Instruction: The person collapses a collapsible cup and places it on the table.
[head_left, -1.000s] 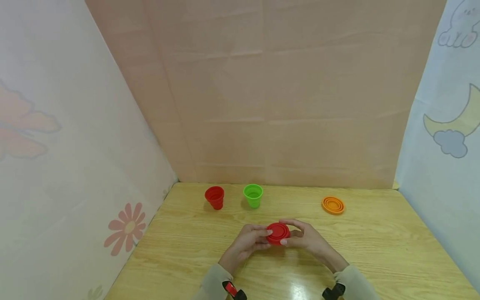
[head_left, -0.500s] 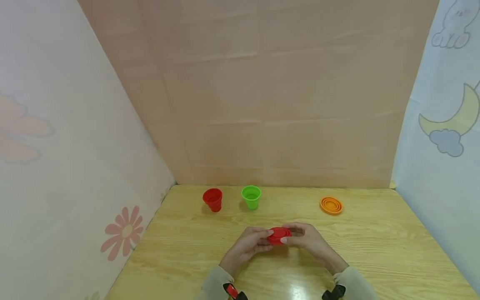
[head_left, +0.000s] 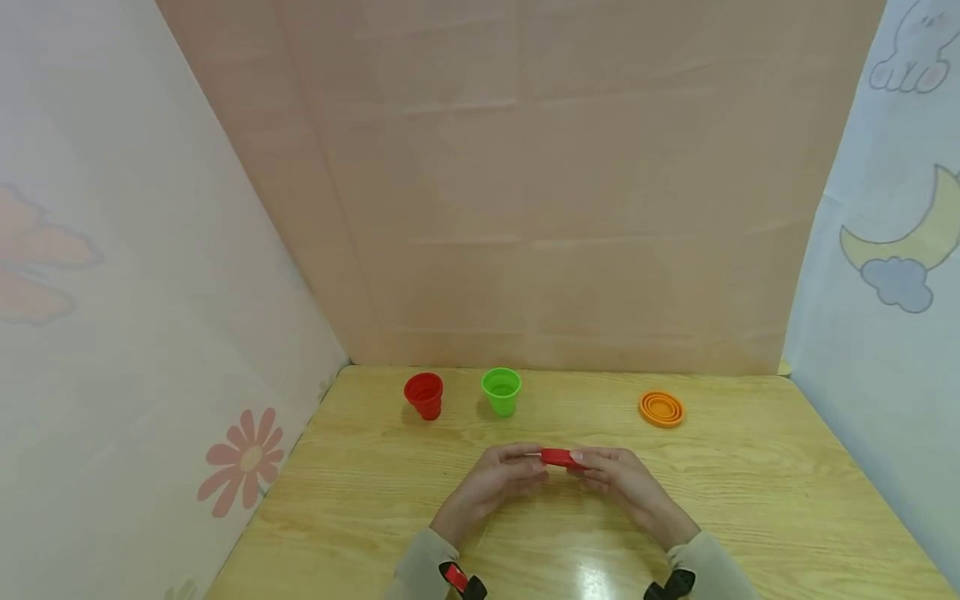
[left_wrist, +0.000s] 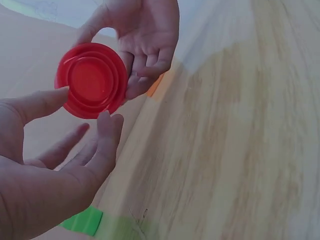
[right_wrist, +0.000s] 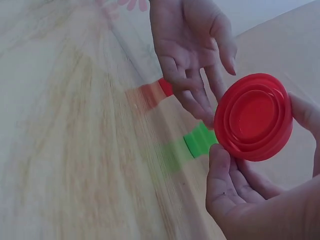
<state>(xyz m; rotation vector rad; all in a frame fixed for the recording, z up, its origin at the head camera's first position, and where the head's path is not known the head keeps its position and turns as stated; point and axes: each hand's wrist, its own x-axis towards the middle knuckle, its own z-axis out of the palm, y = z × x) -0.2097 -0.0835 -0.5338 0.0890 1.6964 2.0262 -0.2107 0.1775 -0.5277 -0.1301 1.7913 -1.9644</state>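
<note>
A red collapsible cup [head_left: 557, 457], folded flat into a disc, is held up over the table, seen nearly edge-on in the head view. Both wrist views show its concentric rings face-on. My right hand [head_left: 626, 483] pinches its right side between thumb and fingers. On the other side, my left hand [head_left: 495, 487] has its fingers loosely bent, with the fingertips right at the rim. In the left wrist view the left thumb [left_wrist: 47, 104] overlaps the edge of the disc. In the right wrist view that hand's palm and relaxed fingers face the cup.
Toward the back of the wooden table [head_left: 360, 500] stand an expanded red cup [head_left: 426, 395] and an expanded green cup [head_left: 502, 392]. An orange cup [head_left: 662, 409], folded flat, lies at the back right. Paper-like walls enclose the back and both sides.
The red cup has tilted from showing its ringed face to nearly edge-on in the head view. The left fingers have loosened from it, while the right hand keeps hold.
</note>
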